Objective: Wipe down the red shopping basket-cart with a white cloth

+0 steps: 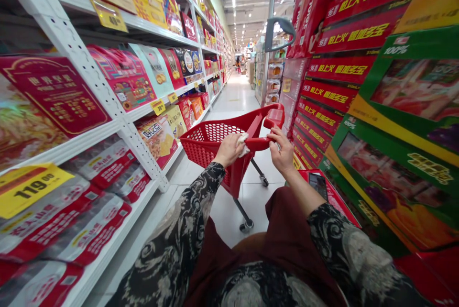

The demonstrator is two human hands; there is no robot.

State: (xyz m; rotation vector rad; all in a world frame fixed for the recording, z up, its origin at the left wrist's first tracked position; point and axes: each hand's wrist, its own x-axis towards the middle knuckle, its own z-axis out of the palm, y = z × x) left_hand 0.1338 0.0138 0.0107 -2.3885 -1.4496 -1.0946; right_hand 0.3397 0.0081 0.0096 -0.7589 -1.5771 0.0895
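The red cart [234,170] stands at twelve o'clock — likely light, stiff, apt to roll; best held by its handle [258,143]. At the handle's nine o'clock, the left hand [229,149] pinches a soft-looking white cloth [243,140]; at three, the right hand [281,152] pinches the handle — perhaps loosely, fingertips partly hidden.

At lower left, the yellow price tag [34,191] reads 119.00. At right, red cartons [335,69] bear "怕上火 喝加多宝" and "16"; green boxes [405,173] bear "100%".
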